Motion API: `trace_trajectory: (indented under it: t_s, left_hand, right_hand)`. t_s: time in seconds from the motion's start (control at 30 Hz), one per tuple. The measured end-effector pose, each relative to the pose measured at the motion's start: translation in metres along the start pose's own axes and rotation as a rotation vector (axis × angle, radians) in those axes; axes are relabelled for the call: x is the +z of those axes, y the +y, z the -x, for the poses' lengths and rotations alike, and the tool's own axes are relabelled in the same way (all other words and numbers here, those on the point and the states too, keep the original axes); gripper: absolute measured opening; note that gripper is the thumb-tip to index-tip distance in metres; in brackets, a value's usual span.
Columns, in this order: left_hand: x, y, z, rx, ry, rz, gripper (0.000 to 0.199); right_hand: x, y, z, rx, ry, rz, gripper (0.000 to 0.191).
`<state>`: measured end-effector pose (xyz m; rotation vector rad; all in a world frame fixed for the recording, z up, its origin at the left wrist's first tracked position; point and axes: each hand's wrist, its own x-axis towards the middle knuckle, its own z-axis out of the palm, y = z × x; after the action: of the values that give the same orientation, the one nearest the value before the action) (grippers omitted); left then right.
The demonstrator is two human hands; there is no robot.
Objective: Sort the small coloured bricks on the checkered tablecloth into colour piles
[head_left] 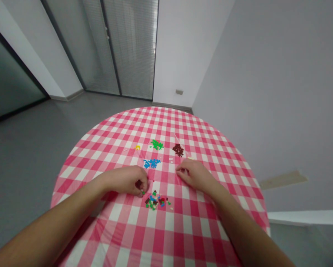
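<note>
My left hand [133,180] is closed in a pinch at the left edge of a mixed pile of small toy building bricks [154,201]. A small green brick [143,193] shows at its fingertips. That pile holds green, blue, red, dark brown and pale pieces. My right hand [193,173] rests farther right, thumb and fingers pinched together, just below the dark brown bricks [178,150]. Whatever its fingers hold, if anything, is too small to make out. Between the hands and slightly beyond lie blue bricks [152,163].
Green bricks [156,144] form a heap near the table's middle, with a few yellow bricks [137,147] to their left. Some white bricks [171,160] lie left of my right hand. A red-and-white checked cloth [122,233] covers the round table. Walls and a glass partition [133,48] stand beyond.
</note>
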<state>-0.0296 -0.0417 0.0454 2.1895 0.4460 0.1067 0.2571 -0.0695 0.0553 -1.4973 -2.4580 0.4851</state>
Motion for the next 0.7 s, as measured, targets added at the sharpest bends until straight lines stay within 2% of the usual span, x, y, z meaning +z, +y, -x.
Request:
trace_trajectory:
  t_s: [0.07, 0.17, 0.27, 0.43, 0.53, 0.7]
  left_hand:
    - [0.001, 0.001, -0.001, 0.004, 0.003, 0.01, 0.019]
    - [0.002, 0.002, -0.003, -0.015, 0.041, 0.019, 0.021]
    - [0.001, 0.004, -0.003, -0.064, 0.064, 0.017, 0.021]
    - [-0.003, 0.004, -0.002, -0.11, 0.128, 0.012, 0.016]
    - [-0.006, 0.001, -0.001, -0.114, 0.235, 0.028, 0.013]
    - [-0.013, -0.013, -0.002, -0.19, 0.521, -0.081, 0.014]
  right_hand:
    - [0.009, -0.021, 0.002, -0.183, -0.068, -0.1, 0.017]
    - [0.022, -0.046, 0.004, -0.319, -0.137, -0.123, 0.016]
    - [0.03, -0.056, 0.002, -0.378, -0.195, -0.05, 0.018]
    - [0.035, -0.056, 0.0, -0.39, -0.195, -0.029, 0.019]
    - [0.037, -0.057, -0.001, -0.384, -0.189, -0.029, 0.018]
    - [0.043, -0.059, -0.002, -0.393, -0.171, -0.024, 0.018]
